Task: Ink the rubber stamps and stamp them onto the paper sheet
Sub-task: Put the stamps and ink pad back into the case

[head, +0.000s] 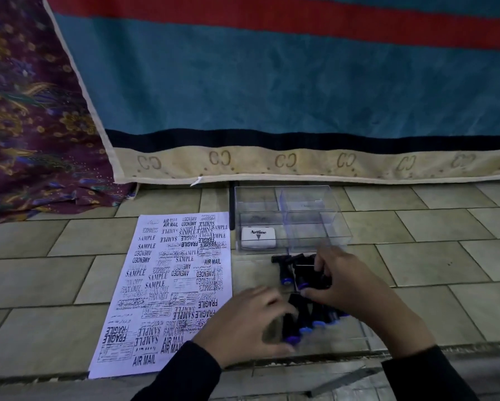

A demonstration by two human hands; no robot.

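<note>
At the far left a patterned cloth lies bunched on the tiled floor. Beside it the paper sheet lies flat, its long axis running away from the person with the far end leaning slightly right, and it is crowded with black prints facing several ways. The left hand overlaps the sheet's near right corner, with fingers and thumb on either side of the left end of a row of rubber stamps. Blur hides whether it actually grips them. The stamps are black with blue ends. They lie side by side with their long axes running near to far and the blue ends pointing toward the person. A second cluster just beyond lies mostly the same way. The right hand curls its fingers over that cluster, thumb on the near side, clamping it. The hands are close but apart. Behind them stands a clear box divided into compartments, and its near-left compartment holds a white ink pad. A blue and red blanket hangs behind.
</note>
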